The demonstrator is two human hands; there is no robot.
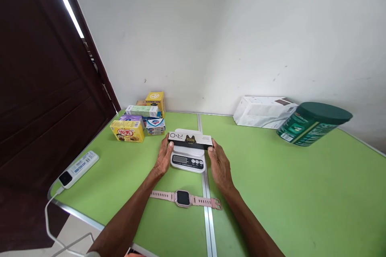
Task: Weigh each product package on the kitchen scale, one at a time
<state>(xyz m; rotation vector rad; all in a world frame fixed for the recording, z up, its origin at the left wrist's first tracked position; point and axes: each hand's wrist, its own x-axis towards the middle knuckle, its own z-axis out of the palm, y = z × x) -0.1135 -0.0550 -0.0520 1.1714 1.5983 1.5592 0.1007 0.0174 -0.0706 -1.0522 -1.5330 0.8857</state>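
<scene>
A long black-and-white box [190, 139] lies crosswise over the plate of a white kitchen scale [188, 162]. My left hand [164, 156] grips its left end, thumb on the near side. At the other end, my right hand [219, 164] holds it the same way. Whether the box rests on the plate or hovers just above it, I cannot tell. The scale's display and several round buttons face me. Nearer to me, between my forearms, a pink smartwatch [183, 198] is stretched out flat with its screen dark.
Several small boxes, among them a yellow box [128, 130] and a soap box [155, 126], are grouped at the back left. A white cabled device [79, 169] lies by the left edge. Back right are a white carton [262, 111] and a green canister [312, 124].
</scene>
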